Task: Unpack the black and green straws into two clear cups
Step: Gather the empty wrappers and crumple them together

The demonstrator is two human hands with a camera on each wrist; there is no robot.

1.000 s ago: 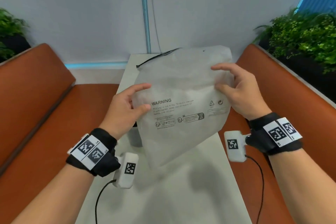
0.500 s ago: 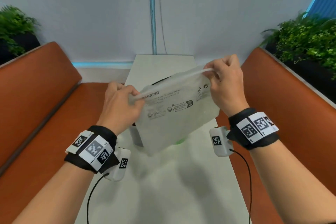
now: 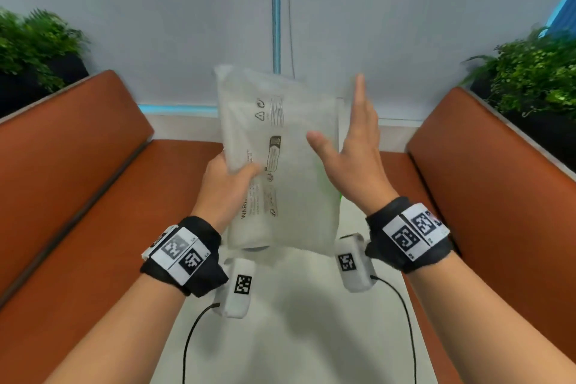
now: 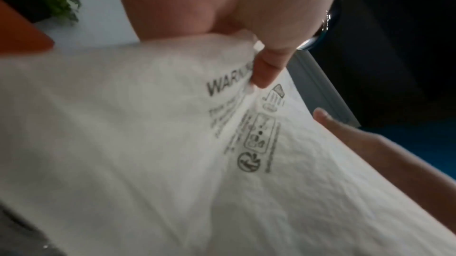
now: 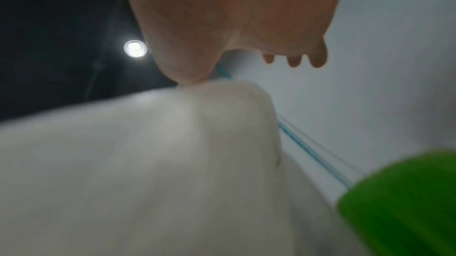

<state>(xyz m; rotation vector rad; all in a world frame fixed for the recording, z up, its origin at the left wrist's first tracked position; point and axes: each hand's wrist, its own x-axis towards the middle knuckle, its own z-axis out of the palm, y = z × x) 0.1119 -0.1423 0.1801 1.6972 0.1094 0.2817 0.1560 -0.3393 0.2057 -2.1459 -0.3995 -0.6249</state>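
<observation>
Printed warning on the white bag

The white bag [image 3: 280, 165] carried the word "WARNING", read sideways in the head view at its 7 o'clock corner and cut to "WARN" by the left hand [image 4: 266, 61] thumb in the left wrist view. Smaller lines under it were too blurred to read. Pictograms stood beside them: a triangle sign and a round mark toward 12 o'clock, a boxed symbol mid-bag. The wristbands [image 3: 180, 254] bore square coded markers.

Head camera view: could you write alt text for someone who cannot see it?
A person's left hand grips a frosted white plastic bag upright above a pale table, while the right hand, fingers straight, rests against its side. Orange benches flank the table.
</observation>
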